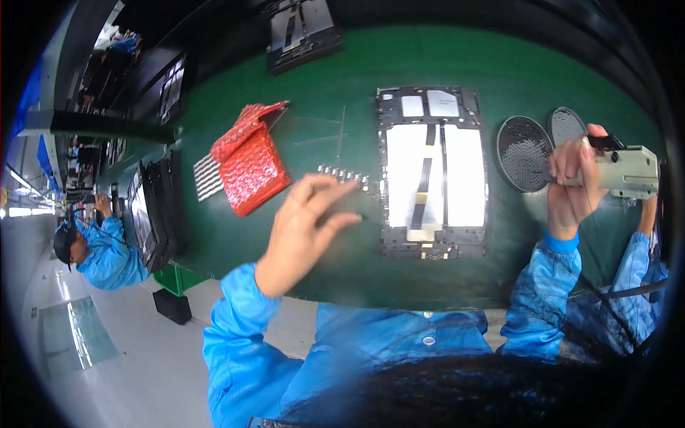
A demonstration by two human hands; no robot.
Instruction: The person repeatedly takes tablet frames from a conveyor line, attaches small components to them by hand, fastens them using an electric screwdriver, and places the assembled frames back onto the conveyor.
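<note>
Left hand — by small parts

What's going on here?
A person in a blue jacket is working at a green table. The left hand, thumb and fingers apart, is close to some small metal parts. The right hand is at a pale boxy device near two round trays; its exact grip is unclear. Between the hands lies a flat panel, untouched. Red bubble wrap lies farther left.

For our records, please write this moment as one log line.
left hand: open, by small metal parts | right hand: at beige device | between: dark-edged panel
</note>
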